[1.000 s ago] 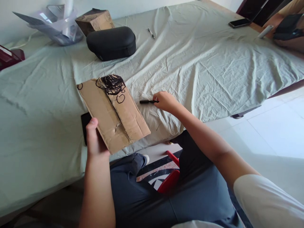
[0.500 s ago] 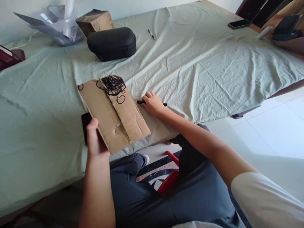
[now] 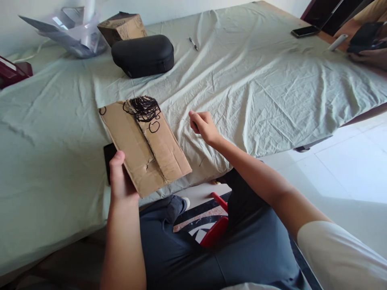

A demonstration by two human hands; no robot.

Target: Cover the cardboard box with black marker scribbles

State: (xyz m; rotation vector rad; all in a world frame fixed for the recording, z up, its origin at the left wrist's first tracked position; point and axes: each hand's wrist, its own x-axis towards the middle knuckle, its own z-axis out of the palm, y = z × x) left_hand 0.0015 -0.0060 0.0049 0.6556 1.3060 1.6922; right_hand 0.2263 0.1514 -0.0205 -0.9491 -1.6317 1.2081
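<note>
My left hand [image 3: 122, 177] grips a flat cardboard box [image 3: 145, 149] by its lower left edge, thumb on top, tilted above the cloth-covered table. A dense black scribble and several small loops mark its upper part. Right of the box, my right hand [image 3: 205, 125] is closed in a fist just over the cloth. It holds a black marker, almost wholly hidden by the fingers. A black phone-like object [image 3: 109, 159] lies partly behind the box and my left thumb.
A black zip case [image 3: 143, 55] stands at the back, before a cardboard box [image 3: 123, 27] and a clear plastic basket [image 3: 77, 40]. A pen [image 3: 193, 43] lies behind on the wrinkled cloth [image 3: 272, 80]. At far right are a phone [image 3: 305, 31] and another person's hand [image 3: 369, 56].
My right hand has lifted from the cloth, moved slightly right and curled into a fist. The black marker that showed under it on the cloth no longer lies there. My left hand and the box are still.
</note>
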